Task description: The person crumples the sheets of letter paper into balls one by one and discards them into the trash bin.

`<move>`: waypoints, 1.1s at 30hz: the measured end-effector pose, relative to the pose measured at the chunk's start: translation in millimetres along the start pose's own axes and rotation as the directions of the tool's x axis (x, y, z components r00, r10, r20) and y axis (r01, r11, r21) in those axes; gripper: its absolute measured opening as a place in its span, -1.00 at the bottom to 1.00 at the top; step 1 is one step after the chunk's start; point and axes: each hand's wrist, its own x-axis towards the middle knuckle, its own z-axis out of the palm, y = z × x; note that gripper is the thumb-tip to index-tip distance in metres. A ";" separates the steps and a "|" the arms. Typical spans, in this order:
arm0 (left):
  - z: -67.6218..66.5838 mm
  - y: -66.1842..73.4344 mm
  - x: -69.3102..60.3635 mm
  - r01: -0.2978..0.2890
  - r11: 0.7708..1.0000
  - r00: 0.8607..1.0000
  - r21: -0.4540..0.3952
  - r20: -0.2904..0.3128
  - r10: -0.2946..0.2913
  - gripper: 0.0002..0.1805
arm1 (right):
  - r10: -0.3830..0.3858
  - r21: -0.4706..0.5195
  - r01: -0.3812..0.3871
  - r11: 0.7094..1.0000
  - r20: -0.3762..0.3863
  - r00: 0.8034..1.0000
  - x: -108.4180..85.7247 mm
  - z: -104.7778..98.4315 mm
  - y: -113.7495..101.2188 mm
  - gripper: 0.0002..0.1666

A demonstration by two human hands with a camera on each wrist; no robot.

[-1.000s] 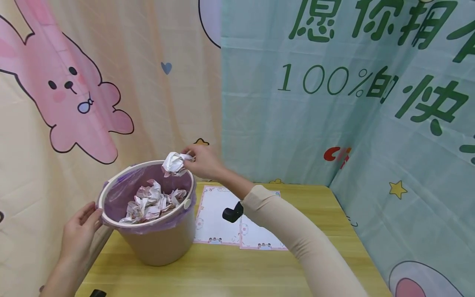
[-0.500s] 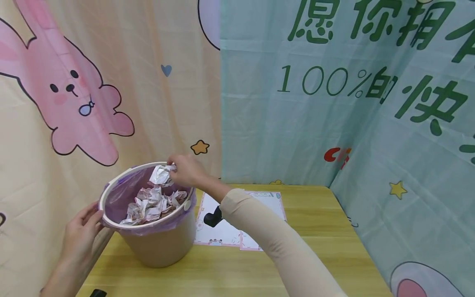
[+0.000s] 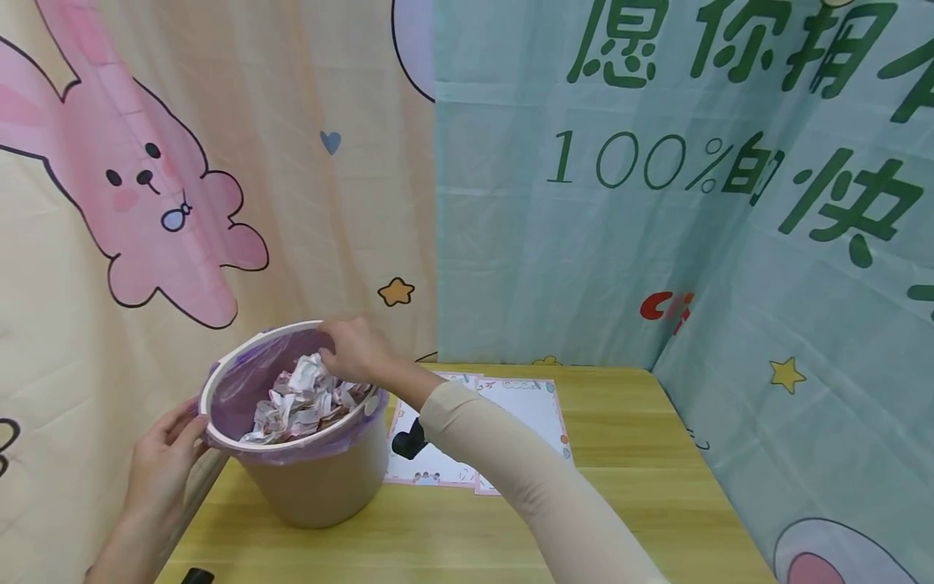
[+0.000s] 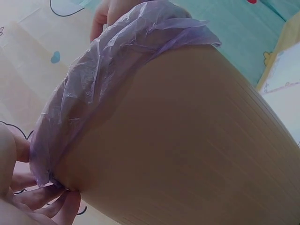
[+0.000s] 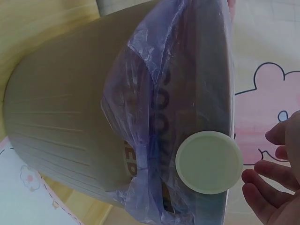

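A beige bin (image 3: 314, 489) with a purple liner (image 3: 328, 446) folded over its rim holds crumpled paper (image 3: 295, 401). My left hand (image 3: 162, 462) pinches the rim and liner at the bin's left side; its fingers (image 4: 49, 199) curl at the liner's edge in the left wrist view. Over the far right of the opening is my right hand (image 3: 357, 350), close above the heap. Its fingers (image 5: 269, 180) are slightly bent and apart in the right wrist view, with no paper visible between them. The bin's round cream knob (image 5: 209, 162) is beside them.
Flat white sheets with pink patterned borders (image 3: 521, 397) lie right of the bin on the wooden table (image 3: 620, 487), partly behind my right forearm. Printed curtains (image 3: 540, 268) hang behind and at the sides. A small black object (image 3: 198, 576) shows at the bottom edge.
My right hand has moved left and down from above the rim, and the crumpled ball it held now lies on the heap, let go. My left hand has kept its grip on the rim.
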 end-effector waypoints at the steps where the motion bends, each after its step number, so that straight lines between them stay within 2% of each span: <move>1: 0.8 0.2 0.5 0.000 1.000 1.000 0.000 0.000 0.000 -0.50 | -0.001 -0.008 0.001 1.000 -0.007 1.000 -0.1 0.1 -0.1 -0.56; 6: 2.7 1.1 2.0 0.000 1.000 1.000 0.017 -0.009 0.000 -0.47 | -0.010 -0.005 0.010 1.000 -0.028 1.000 -1.7 -2.3 5.6 -0.58; 11: 2.7 0.7 1.1 0.012 0.999 1.000 0.043 -0.019 -0.011 -0.43 | -0.007 0.047 0.006 0.999 0.004 1.000 -6.9 -4.3 18.9 -0.58; 15: 3.8 3.4 1.5 0.060 0.993 0.997 0.098 -0.050 -0.056 -0.37 | -0.010 0.081 0.007 0.997 0.028 1.000 -12.5 -6.6 29.5 -0.59; 18: 4.0 9.0 3.7 0.119 0.974 0.990 0.195 -0.096 -0.102 -0.29 | -0.017 0.102 0.013 0.995 0.044 0.999 -16.5 -11.6 38.8 -0.60; 20: 4.4 14.5 5.9 0.154 0.945 0.985 0.289 -0.126 -0.122 -0.28 | -0.022 0.115 0.017 0.993 0.045 0.999 -19.1 -15.7 46.3 -0.61; 21: 5.5 17.2 6.7 0.162 0.923 0.983 0.350 -0.141 -0.119 -0.27 | -0.024 0.124 0.018 0.992 0.045 0.999 -20.7 -18.1 50.2 -0.61; 24: 12.1 27.4 8.4 0.145 0.850 0.983 0.507 -0.172 -0.065 -0.30 | -0.028 0.155 0.022 0.988 0.035 0.999 -26.2 -24.3 62.6 -0.59; 26: 19.8 33.8 8.7 0.098 0.793 0.984 0.602 -0.177 0.014 -0.32 | -0.037 0.185 0.032 0.982 0.023 0.999 -30.4 -28.3 70.4 -0.58; 29: 34.1 43.0 10.4 0.005 0.733 0.978 0.681 -0.155 0.138 -0.34 | -0.022 0.219 0.021 0.975 0.002 1.000 -37.6 -34.6 81.5 -0.56; 31: 44.2 48.4 12.6 -0.062 0.705 0.971 0.707 -0.121 0.207 -0.35 | 0.004 0.233 -0.003 0.973 -0.006 1.000 -42.2 -38.1 88.8 -0.56; 33: 54.4 54.2 14.9 -0.117 0.698 0.964 0.707 -0.089 0.252 -0.37 | 0.039 0.242 -0.037 0.969 -0.004 0.999 -46.9 -41.3 95.7 -0.56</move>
